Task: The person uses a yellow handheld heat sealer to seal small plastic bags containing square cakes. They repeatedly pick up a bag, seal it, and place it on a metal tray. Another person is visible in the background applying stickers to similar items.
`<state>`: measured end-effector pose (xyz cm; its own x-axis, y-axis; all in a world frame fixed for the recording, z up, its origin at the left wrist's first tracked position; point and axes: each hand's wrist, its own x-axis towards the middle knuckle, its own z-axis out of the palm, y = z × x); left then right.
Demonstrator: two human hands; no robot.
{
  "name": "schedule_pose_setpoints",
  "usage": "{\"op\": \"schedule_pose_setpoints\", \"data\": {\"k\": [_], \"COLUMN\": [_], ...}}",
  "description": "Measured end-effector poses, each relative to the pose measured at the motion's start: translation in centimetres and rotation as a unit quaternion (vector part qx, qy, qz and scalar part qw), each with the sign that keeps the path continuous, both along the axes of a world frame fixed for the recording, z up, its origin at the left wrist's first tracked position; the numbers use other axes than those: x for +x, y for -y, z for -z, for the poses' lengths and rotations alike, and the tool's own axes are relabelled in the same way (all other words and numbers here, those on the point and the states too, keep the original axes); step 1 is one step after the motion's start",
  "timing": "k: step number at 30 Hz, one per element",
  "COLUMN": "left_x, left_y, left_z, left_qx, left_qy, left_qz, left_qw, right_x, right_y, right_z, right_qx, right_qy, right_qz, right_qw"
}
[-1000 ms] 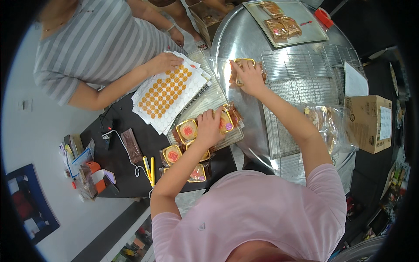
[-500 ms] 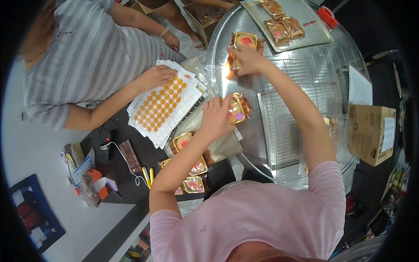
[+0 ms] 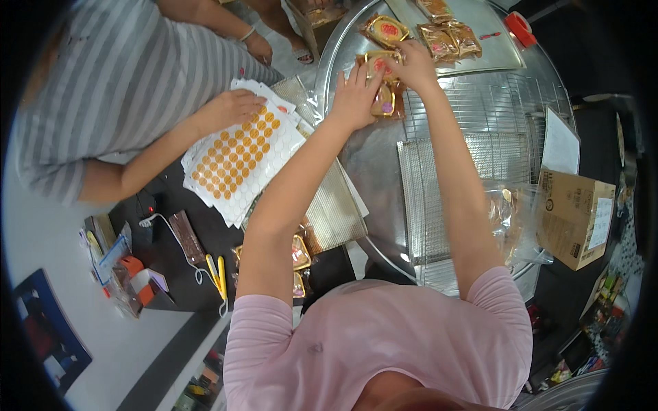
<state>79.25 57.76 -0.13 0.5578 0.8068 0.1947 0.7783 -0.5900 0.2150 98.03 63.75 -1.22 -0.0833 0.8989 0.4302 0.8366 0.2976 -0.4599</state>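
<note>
Three wrapped pastries in gold trays lie in a short row at the far left of the round metal table. My right hand (image 3: 414, 67) curls its fingers against the right edge of the middle wrapped pastry (image 3: 375, 63), which has a red design on top. My left hand (image 3: 356, 101) lies at the row's left side, fingers spread and touching the middle pack. Beside its palm is the nearest pastry (image 3: 386, 101), bearing a purple sticker. The farthest pastry (image 3: 385, 30) sits tilted beyond both hands.
A metal tray (image 3: 490, 63) holds more wrapped pastries, near red tape (image 3: 521, 29). Wire racks (image 3: 445, 198) and a cardboard box (image 3: 577, 212) are at right. A co-worker's hand (image 3: 240, 108) rests on orange sticker sheets (image 3: 236, 161). Yellow-handled scissors (image 3: 217, 274) lie lower left.
My left hand has moved away from me with the purple-stickered pastry, which now lies against the others. My right hand has shifted away and slightly right. The pastries now form a row.
</note>
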Motion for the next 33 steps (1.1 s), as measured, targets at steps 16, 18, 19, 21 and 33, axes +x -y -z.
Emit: {"op": "schedule_pose_setpoints", "data": {"k": [16, 18, 19, 21, 33], "left_x": [-27.6, -29.0, -29.5, -30.1, -34.9], "left_y": [42.0, 44.8, 44.8, 44.4, 41.2], "left_z": [-3.1, -0.5, 0.3, 1.4, 3.0], "left_qx": [-0.055, -0.050, -0.054, -0.080, -0.206], "left_qy": [0.105, 0.095, 0.136, 0.152, 0.184], "left_qz": [-0.592, -0.638, -0.653, -0.625, -0.476], "left_qw": [0.797, 0.762, 0.743, 0.761, 0.835], "right_x": [-22.6, -24.0, -24.5, -25.3, -26.1], "right_y": [26.0, 28.5, 29.5, 31.1, 33.8], "right_z": [2.6, 3.3, 3.4, 3.5, 5.5], "right_qx": [-0.409, -0.340, -0.329, -0.306, -0.193], "right_qy": [-0.098, -0.063, -0.065, -0.070, -0.155], "right_qz": [-0.122, -0.127, -0.115, -0.083, 0.008], "right_qw": [0.899, 0.930, 0.935, 0.946, 0.969]}}
